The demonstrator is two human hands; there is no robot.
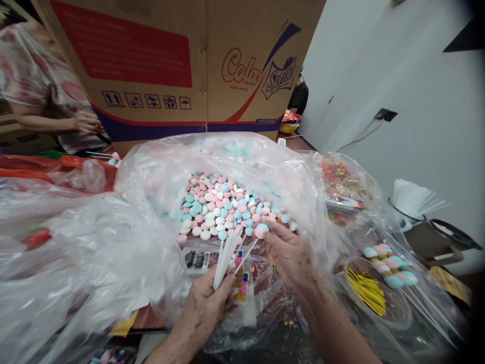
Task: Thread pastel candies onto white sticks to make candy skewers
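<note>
My left hand (207, 298) is closed round a bundle of white sticks (227, 255), their upper ends fanned out towards the candies. Between the fingertips of my right hand (288, 253) is a pink and blue candy (261, 231), close to the tip of one stick; whether they touch is unclear. Just beyond both hands, pink, white and light blue round candies (220, 205) lie heaped in the mouth of a large clear plastic bag (151, 167). Under the sticks are small printed packets (240, 288).
Finished-looking candy sticks (390, 265) and a round tub of gold ties (366, 290) lie at right, near a dark jug (441, 242). A large cardboard box (159, 60) stands behind. A person in a patterned shirt (38, 76) is at upper left.
</note>
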